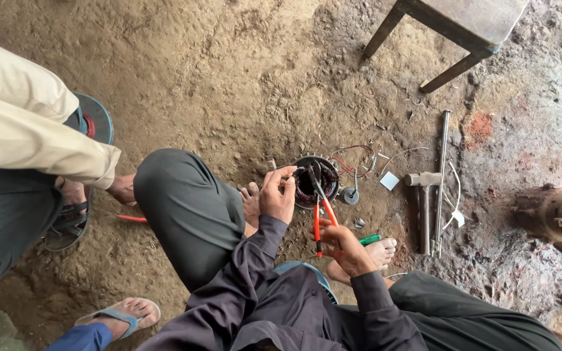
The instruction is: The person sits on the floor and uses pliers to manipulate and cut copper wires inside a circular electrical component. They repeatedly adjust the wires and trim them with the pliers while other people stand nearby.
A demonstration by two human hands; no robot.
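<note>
Head view: the left hand (277,195) is gripping the round motor part (315,181) with closed fingers, and the right hand (346,248) is squeezing orange pliers (321,209) whose tips are poking into it.

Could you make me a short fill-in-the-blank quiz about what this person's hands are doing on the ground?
1. The right hand grips pliers with handles coloured ____.
2. The left hand steadies the round motor stator, which rests on the bare ____.
3. The hammer lies to the ____ of the stator in the picture.
4. At the top right stands a wooden ____.

Missing words: orange; ground; right; stool
</note>
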